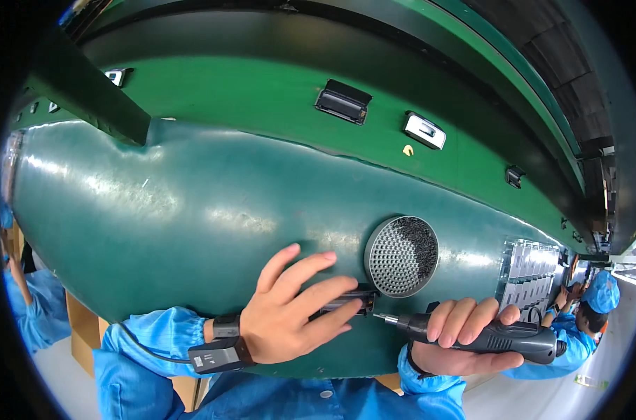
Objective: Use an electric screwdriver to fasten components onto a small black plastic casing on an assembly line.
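My right hand [465,336] is wrapped around a black electric screwdriver [503,337], its metal bit [386,318] pointing left. Just short of the bit's tip lies a small black plastic housing [360,302] on the green mat. My left hand [290,308] reaches over this housing and steadies it between the lower fingers, while the upper fingers are spread apart. Those fingers hide much of the housing. Right behind it stands a round grey tray [375,269] with a perforated grid, many small dark screws heaped along its right side.
Beyond the mat [213,203] runs a green conveyor belt [262,91] carrying a black housing [343,102] and a white-faced unit [424,131]. Clear plastic trays of parts [531,273] sit at the right. A dark post [94,91] rises far left. Co-workers in blue [570,336] flank both sides.
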A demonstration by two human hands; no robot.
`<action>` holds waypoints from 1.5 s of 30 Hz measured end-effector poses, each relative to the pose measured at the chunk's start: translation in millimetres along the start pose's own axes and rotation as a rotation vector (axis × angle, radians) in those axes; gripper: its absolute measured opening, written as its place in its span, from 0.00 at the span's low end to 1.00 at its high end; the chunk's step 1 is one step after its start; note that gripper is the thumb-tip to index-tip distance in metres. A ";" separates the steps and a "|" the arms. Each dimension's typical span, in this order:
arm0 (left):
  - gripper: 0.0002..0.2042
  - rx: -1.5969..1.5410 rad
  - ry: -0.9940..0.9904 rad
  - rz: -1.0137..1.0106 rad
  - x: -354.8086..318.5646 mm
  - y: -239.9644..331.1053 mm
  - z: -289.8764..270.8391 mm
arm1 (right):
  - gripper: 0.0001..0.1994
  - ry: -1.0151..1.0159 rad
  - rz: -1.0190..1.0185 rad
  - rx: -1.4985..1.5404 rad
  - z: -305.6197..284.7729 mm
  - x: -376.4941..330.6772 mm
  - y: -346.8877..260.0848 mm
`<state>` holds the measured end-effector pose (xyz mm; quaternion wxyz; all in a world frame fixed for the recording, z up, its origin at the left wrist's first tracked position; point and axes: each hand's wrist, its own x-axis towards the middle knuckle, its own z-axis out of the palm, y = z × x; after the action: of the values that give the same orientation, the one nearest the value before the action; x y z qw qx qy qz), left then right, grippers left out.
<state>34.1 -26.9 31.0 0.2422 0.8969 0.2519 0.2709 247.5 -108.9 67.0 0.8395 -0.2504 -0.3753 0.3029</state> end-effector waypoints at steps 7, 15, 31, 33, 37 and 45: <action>0.11 -0.057 0.096 0.095 2.5 17.0 3.0 | 0.30 -0.039 0.078 0.079 13.4 -11.5 -12.1; 0.06 -0.101 0.143 0.105 0.5 29.3 4.4 | 0.31 -0.060 0.050 0.097 17.8 -18.0 -18.3; 0.18 0.053 -0.033 0.016 -1.2 -10.1 16.4 | 0.29 -0.184 -0.068 -0.279 -2.1 -14.6 12.0; 0.16 0.085 -0.034 -0.008 -3.3 -12.8 18.8 | 0.29 -0.208 -0.095 -0.299 -5.4 -15.1 21.5; 0.16 0.094 -0.036 -0.008 -4.1 -19.7 23.8 | 0.29 -0.252 -0.099 -0.295 -10.4 -16.4 32.4; 0.16 0.081 -0.041 -0.013 -3.5 -19.7 22.3 | 0.32 -0.409 -0.122 -0.283 -11.2 -17.4 40.5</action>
<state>38.8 -20.7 2.0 0.2124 0.9096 0.2638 0.2405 234.0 -95.3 25.8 0.7195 -0.2760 -0.5902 0.2405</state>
